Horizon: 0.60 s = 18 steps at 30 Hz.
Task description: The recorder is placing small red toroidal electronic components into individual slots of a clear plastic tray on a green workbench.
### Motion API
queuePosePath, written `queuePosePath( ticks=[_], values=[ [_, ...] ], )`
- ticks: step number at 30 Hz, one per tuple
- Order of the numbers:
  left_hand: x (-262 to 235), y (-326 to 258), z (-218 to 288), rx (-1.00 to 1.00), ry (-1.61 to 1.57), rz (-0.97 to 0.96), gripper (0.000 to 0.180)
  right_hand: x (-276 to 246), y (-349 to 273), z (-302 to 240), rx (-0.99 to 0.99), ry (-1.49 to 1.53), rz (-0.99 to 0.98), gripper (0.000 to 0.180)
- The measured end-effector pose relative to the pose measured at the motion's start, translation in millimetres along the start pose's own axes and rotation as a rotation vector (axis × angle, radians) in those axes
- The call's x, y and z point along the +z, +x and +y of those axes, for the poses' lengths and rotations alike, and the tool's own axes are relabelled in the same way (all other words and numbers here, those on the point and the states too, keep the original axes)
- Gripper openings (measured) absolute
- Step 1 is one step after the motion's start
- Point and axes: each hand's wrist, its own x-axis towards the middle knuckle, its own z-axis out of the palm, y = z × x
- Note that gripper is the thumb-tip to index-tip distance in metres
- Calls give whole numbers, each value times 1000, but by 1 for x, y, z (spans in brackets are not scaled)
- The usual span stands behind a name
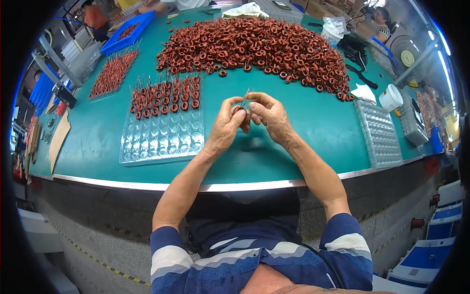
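Above the green table, my left hand (225,125) pinches a small toroidal coil (238,109) wound with reddish copper wire. Thin wire leads stick up from the coil, and the fingers of my right hand (275,117) close on them. The two hands nearly meet, so part of the coil is hidden. To the left of my hands lies a clear plastic tray (161,142) with round pockets. Its far rows hold upright coils (165,95) with leads pointing up; its near rows have bare pockets. Beyond my hands spreads a large heap of similar coils (254,46).
Farther left are another coil-filled tray (112,73) and a blue bin (128,33). At right stand stacked clear trays (377,134), a white cup (390,98) and a white bucket (332,35). A white cloth (246,11) lies behind the heap. Other people sit across the table.
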Motion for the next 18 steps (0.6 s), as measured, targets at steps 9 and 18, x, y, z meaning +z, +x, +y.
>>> queuePosePath(
  ticks=[9,18],
  values=[
    [-7,-5,-1,-155,-187,60,23,2,-2,1,89,46,53,34],
    [-7,-6,-1,-195,-195,39,19,-2,4,12,-71,-39,144,35]
  ],
)
